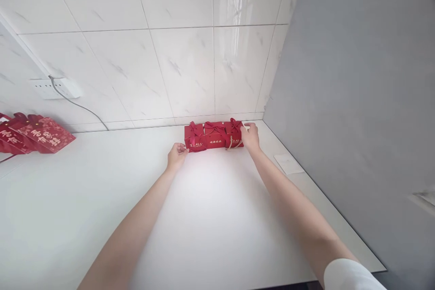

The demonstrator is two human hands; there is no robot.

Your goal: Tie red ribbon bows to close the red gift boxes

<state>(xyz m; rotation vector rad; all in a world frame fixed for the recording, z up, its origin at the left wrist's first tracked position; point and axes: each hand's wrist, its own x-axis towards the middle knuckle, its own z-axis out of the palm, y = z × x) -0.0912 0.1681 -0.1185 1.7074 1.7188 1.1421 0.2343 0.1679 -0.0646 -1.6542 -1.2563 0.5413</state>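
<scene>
Three red boxes (215, 141): sat between the hands
Left hand (176, 157): curled at left end
Right hand (250, 137): curled at right end
Grip: was unclear

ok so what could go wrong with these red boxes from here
The left hand and right hand are at opposite ends of the row of three red gift boxes, so uneven pressure might skew the row. The right hand's fingers are close to the red ribbon bow on the right-hand box, so they could snag or flatten it. The row is near the tiled wall, so pushing back could bump it.
</scene>
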